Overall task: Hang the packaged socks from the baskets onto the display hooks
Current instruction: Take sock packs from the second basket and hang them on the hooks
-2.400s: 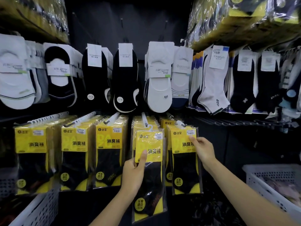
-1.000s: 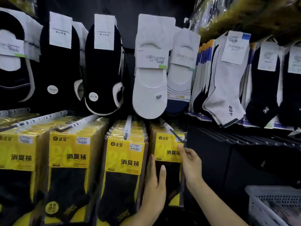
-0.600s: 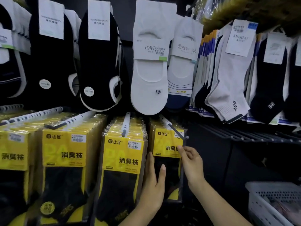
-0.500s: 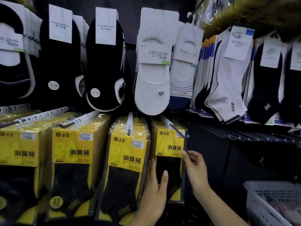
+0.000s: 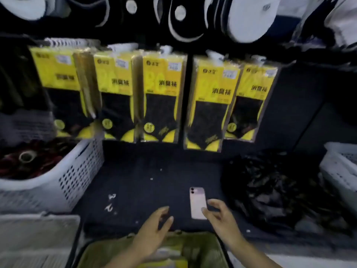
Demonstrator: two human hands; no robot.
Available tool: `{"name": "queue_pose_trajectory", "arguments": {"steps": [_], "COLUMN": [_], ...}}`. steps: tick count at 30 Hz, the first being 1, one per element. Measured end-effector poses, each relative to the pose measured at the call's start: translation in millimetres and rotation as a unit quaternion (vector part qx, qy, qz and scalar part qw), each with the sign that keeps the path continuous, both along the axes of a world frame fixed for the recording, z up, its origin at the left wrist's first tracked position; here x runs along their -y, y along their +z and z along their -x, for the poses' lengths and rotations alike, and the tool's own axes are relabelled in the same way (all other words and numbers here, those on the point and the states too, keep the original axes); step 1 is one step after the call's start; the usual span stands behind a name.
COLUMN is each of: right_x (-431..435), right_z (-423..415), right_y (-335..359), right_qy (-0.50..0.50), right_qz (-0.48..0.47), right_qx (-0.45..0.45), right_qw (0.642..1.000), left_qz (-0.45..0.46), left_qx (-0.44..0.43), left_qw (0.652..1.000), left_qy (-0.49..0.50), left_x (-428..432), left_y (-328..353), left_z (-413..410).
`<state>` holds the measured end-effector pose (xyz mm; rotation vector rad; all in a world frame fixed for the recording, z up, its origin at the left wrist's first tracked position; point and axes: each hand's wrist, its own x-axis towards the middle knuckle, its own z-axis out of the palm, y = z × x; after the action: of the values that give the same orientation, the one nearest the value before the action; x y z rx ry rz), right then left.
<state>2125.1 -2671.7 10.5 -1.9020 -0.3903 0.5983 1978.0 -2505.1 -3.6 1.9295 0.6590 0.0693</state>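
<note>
Our hands are low and near, and both are empty. The left hand (image 5: 154, 227) hovers with its fingers loosely spread and a little bent over the far rim of a dark-edged container (image 5: 100, 250). Its yellow-green contents are too blurred to name. We judge it to be the supply we are reaching into, since the colour matches the packs on display. The right hand (image 5: 220, 219) is spread the same way and holds nothing. Its fingertips are at the near end of a pink phone (image 5: 196, 200), and we cannot tell whether they touch it. The phone lies flat, back up, on the dark bench (image 5: 144, 180), probably set there so that both hands are free for the packs.

At the far edge of the bench the packaged socks (image 5: 164, 89) hang in five yellow-and-black stacks side by side, each on one of the white hooks (image 5: 166, 48), faces turned to us so the labels can be read. None is in our hands, so we take it that the next pack is yet to be fetched.

On the left stands a white perforated basket (image 5: 77, 182) holding dark red goods. A second white basket (image 5: 340, 165) shows at the right edge. Between it and the phone lies a crumpled black heap (image 5: 270, 190). Above the yellow row hang loose black and white socks (image 5: 251, 16).
</note>
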Motion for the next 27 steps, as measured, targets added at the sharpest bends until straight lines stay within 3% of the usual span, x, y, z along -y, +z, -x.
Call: {"name": "queue_pose_trajectory", "arguments": {"steps": [4, 10, 15, 21, 27], "right_x": [-6, 25, 17, -13, -8], "right_z": [60, 108, 95, 78, 80], "right_y": [-95, -194, -204, -207, -214], "right_qy": [0.044, 0.018, 0.032, 0.066, 0.088], "right_qz": [0.117, 0.206, 0.201, 0.199, 0.241], "right_qx": [-0.033, -0.149, -0.201, -0.187, -0.118], "right_qw": [0.992, 0.967, 0.958, 0.960, 0.959], "left_qz": [-0.016, 0.091, 0.158, 0.201, 0.143], "left_qx": [-0.090, -0.202, -0.166, -0.155, -0.184], "left_qw": [0.994, 0.969, 0.965, 0.952, 0.961], "left_qy": [0.063, 0.114, 0.126, 0.171, 0.148], "left_x": [-19, -19, -23, -34, -42], "left_y": [-75, -144, -158, -166, -178], "left_z": [81, 153, 146, 125, 135]}}
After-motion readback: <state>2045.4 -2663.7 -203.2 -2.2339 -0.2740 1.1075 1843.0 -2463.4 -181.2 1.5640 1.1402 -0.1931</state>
